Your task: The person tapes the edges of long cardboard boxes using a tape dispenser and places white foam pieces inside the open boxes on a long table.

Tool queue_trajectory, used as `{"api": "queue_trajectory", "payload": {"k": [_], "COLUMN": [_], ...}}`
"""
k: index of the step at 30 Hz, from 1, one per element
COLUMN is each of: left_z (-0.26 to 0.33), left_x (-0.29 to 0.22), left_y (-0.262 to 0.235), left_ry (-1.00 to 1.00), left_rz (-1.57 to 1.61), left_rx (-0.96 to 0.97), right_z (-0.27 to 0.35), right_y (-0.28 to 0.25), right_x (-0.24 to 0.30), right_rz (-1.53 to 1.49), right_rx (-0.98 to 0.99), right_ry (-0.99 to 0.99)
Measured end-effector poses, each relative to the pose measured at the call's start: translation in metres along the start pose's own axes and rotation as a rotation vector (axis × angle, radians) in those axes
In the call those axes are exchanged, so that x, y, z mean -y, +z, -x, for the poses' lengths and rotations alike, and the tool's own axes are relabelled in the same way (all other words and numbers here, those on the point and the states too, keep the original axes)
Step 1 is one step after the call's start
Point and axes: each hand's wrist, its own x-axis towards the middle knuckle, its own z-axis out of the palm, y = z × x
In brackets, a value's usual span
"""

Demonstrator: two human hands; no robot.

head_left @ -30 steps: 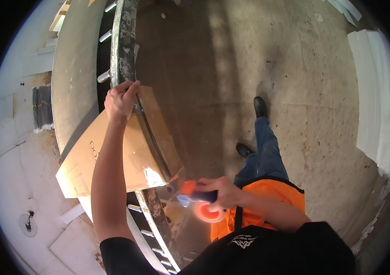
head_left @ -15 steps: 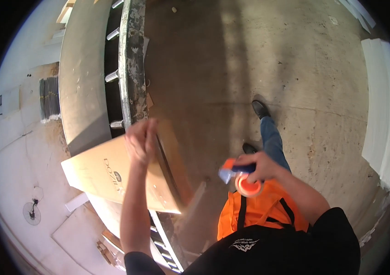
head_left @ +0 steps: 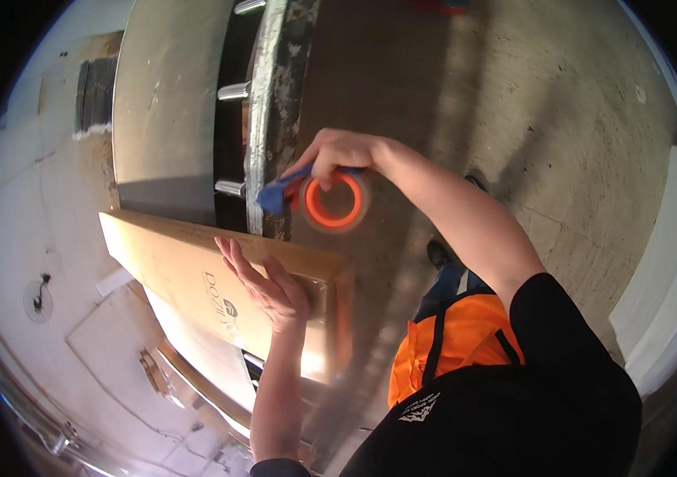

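A long brown cardboard box [head_left: 171, 262] lies across the roller conveyor, its near end toward me. My left hand [head_left: 275, 294] rests on the box's top face near that end, its fingers stretched out and spread. Past the box's far long edge, my right hand [head_left: 338, 155] grips a tape dispenser [head_left: 276, 195] with a blue body. An orange-cored roll of tape [head_left: 333, 200] sits on the dispenser. The dispenser is raised close to the conveyor's side rail and looks apart from the box.
The conveyor's worn metal rail [head_left: 268, 95] and its rollers [head_left: 234, 91] run beside a broad smooth panel [head_left: 167, 95]. Concrete floor [head_left: 577, 159] spreads to the right, with white stacked sheets [head_left: 657, 270] at its edge. An orange bag [head_left: 466, 338] hangs at my waist.
My right hand has swung up and left with the tape dispenser, from before my waist to beside the rail. My left hand has opened out flat on the box. The view has shifted.
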Motion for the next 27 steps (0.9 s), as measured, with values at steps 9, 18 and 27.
{"api": "queue_trajectory", "payload": {"k": [9, 18, 27], "left_z": [0.003, 0.001, 0.247], "left_x": [0.006, -0.011, 0.053], "left_y": [-0.007, -0.015, -0.100], "left_ry": [0.178, 0.250, 0.359], "left_rz": [0.325, 0.121, 0.108], "left_rx": [0.016, 0.405, 0.428], "right_z": [0.106, 0.140, 0.131], "right_y": [0.048, 0.179, 0.222], "right_x": [-0.036, -0.102, -0.095], "right_rz": [0.720, 1.069, 1.394], "right_rx": [0.461, 0.454, 0.241], "right_ry": [0.202, 0.186, 0.433]}}
